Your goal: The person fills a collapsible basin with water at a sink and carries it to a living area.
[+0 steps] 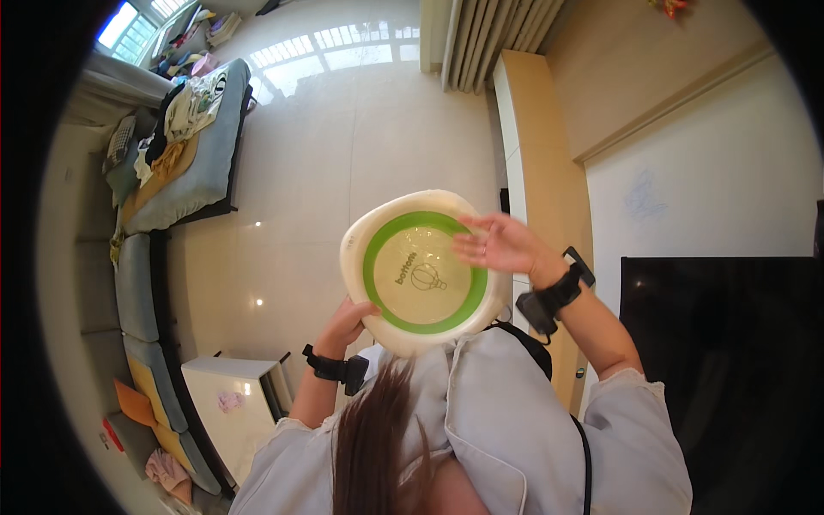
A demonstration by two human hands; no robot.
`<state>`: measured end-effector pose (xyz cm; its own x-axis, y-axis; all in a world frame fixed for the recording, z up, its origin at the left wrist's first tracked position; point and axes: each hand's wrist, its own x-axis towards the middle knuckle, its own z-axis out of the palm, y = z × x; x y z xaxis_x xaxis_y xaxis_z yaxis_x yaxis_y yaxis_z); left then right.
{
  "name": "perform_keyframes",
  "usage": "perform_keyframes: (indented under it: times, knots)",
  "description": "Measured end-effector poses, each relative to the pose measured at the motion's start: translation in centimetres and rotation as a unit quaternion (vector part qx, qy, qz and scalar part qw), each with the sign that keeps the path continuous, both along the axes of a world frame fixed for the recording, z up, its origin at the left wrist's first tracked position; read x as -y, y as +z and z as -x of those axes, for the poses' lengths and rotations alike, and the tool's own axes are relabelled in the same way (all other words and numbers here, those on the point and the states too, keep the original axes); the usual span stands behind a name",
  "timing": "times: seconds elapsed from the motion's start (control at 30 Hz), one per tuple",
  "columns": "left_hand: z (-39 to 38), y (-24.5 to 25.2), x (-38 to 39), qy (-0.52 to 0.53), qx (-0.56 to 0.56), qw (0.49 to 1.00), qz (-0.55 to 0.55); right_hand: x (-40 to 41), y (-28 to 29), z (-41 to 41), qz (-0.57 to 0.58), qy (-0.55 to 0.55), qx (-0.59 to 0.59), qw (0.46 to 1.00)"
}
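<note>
A collapsible plastic wash basin (423,326), cream with a green inner band, is held in front of my body. A balloon drawing and lettering mark its bottom, and bright glints there may be shallow water. My left hand (348,324) grips the lower left rim, thumb over the edge and fingers hidden underneath. Over the basin's right side is my right hand (499,244), slightly blurred, palm turned up and fingers apart, with nothing in it. Whether it touches the basin I cannot tell.
Pale glossy tiles (309,161) cover the floor. At left a blue-grey sofa (215,167) bears clothes (196,106), near a white table (225,386). On the right run a low wood-topped cabinet (544,148) and a large black television screen (714,360). Curtains (496,38) hang ahead.
</note>
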<state>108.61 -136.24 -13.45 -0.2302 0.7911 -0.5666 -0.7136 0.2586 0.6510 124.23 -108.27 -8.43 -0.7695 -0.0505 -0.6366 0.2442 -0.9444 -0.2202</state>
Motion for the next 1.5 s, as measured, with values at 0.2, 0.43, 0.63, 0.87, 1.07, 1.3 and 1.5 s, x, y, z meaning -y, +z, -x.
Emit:
perform_keyframes:
  times: [0.2,0.43,0.63,0.87,1.07,1.3,1.5]
  knots:
    - [1.8,0.1,-2.4,-0.024,0.003,1.000,-0.014,3.7,-3.9,1.2,-0.072,-0.047,0.195,0.977]
    - [5.4,-0.2,-5.1,-0.040,0.012,0.999,0.009,0.8,-6.3,5.5,0.058,-0.228,0.078,0.969]
    - [7.6,0.3,-6.3,-0.058,-0.015,0.998,-0.003,-9.2,5.8,11.8,-0.107,-0.412,-0.031,0.904]
    - [8.9,0.3,-5.7,-0.056,-0.070,0.995,-0.037,-2.1,16.2,11.3,-0.392,-0.048,-0.342,0.852]
    - [9.5,-0.4,-7.2,-0.120,0.017,0.993,-0.015,3.2,22.7,7.1,-0.633,-0.015,-0.368,0.681]
    - [8.8,-0.2,-5.6,-0.055,-0.022,0.997,0.057,4.6,23.4,6.9,-0.314,0.117,-0.433,0.837]
    - [8.8,0.7,-6.2,-0.073,-0.019,0.996,0.048,5.6,22.5,5.7,-0.240,0.134,-0.523,0.807]
